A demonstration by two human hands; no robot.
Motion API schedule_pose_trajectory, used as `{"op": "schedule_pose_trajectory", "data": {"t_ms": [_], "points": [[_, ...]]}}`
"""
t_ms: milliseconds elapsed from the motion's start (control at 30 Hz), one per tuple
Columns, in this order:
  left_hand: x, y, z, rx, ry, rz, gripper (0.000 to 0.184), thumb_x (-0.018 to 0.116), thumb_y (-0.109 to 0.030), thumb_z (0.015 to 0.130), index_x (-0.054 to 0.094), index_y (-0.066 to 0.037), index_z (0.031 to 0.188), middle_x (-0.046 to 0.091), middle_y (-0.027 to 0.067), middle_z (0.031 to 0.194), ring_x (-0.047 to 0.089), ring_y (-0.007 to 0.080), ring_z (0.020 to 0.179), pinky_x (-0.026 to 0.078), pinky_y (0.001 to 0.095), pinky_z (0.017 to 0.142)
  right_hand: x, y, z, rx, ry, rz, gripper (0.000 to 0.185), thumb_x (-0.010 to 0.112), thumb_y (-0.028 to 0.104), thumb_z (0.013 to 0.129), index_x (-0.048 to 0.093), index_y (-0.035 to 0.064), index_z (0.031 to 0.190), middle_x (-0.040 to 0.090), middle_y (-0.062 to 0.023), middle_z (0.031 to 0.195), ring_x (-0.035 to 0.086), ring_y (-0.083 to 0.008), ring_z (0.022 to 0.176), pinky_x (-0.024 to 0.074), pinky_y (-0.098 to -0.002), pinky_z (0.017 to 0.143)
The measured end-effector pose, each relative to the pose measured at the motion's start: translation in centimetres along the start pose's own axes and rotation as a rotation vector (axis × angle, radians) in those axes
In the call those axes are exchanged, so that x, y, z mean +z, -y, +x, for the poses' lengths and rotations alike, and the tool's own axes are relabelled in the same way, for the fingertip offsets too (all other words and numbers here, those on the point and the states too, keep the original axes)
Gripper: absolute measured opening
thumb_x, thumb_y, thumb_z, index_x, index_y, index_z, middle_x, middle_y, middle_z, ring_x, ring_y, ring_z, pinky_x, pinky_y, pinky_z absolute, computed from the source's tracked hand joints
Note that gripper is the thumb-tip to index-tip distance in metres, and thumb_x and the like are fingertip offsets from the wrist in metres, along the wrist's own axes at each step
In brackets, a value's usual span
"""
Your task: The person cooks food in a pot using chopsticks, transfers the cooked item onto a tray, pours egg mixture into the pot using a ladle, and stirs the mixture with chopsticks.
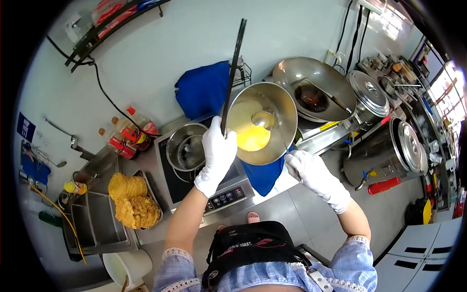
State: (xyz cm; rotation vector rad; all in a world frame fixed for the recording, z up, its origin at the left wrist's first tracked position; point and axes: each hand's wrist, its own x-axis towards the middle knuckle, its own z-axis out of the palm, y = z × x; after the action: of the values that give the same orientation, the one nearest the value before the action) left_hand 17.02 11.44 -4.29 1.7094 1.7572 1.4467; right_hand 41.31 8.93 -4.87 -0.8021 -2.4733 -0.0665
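Observation:
My gloved left hand (pixel 220 152) is closed around a pair of long dark chopsticks (pixel 235 63), which point up past the bowl. Its fingers also meet the left rim of a large steel mixing bowl (pixel 287 104). Yellow liquid that looks like beaten egg (pixel 254 138) pools in the lower part of this tilted bowl. A ladle (pixel 263 119) rests inside, its round head just above the pool. My gloved right hand (pixel 311 173), at the bowl's lower right, is closed on the ladle's handle. Part of that handle is hidden by the bowl's rim and my fingers.
Left of the bowl, a steel pot (pixel 186 146) sits on an induction cooker (pixel 226 198). A wok (pixel 316 73) with dark liquid and a utensil is at the right. Fried food (pixel 136 202) fills a tray by the sink (pixel 97 219). Bottles (pixel 129 136) stand near the wall.

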Motion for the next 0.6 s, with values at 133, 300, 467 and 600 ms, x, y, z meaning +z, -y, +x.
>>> {"op": "schedule_pose_trajectory", "data": {"t_ms": [133,300,467,600], "points": [[-2.8,-1.4,1.4,-0.050,0.052,0.108,0.016,0.053,-0.004,0.074,0.052,0.001,0.088,0.059,0.0195,0.068,0.059,0.0362,0.065,0.046,0.0414,0.060,0.2,2.4,1.9,0.162,-0.069,0.293,0.014,0.064,0.010,0.079,0.056,0.0043,0.088,0.054,-0.0073,0.067,0.055,-0.0203,0.053,0.0443,-0.0299,0.047],[-6.0,-0.5,1.4,-0.015,0.008,0.198,0.017,0.053,-0.005,0.073,0.051,0.001,0.088,0.058,0.0211,0.067,0.058,0.0381,0.066,0.046,0.0420,0.060,0.2,3.4,5.4,0.862,-0.151,1.139,0.016,0.056,0.014,0.087,0.059,0.0006,0.079,0.059,-0.0051,0.062,0.056,-0.0075,0.052,0.0452,-0.0206,0.049],[-9.9,1.1,0.6,-0.100,0.042,0.189,0.028,0.054,-0.005,0.072,0.053,0.005,0.097,0.059,0.0211,0.068,0.059,0.0344,0.063,0.046,0.0389,0.060,0.7,3.3,8.2,0.788,-0.123,1.197,0.020,0.056,0.017,0.089,0.059,-0.0007,0.081,0.060,-0.0068,0.063,0.057,-0.0097,0.048,0.0459,-0.0197,0.046],[-12.8,2.0,-0.3,-0.095,-0.072,0.210,0.035,0.054,-0.007,0.071,0.053,0.007,0.103,0.061,0.0216,0.070,0.061,0.0315,0.062,0.047,0.0364,0.060,0.9,4.4,10.1,0.705,-0.092,1.189,0.022,0.056,0.018,0.089,0.059,-0.0012,0.080,0.060,-0.0066,0.062,0.056,-0.0093,0.047,0.0456,-0.0199,0.044]]}}
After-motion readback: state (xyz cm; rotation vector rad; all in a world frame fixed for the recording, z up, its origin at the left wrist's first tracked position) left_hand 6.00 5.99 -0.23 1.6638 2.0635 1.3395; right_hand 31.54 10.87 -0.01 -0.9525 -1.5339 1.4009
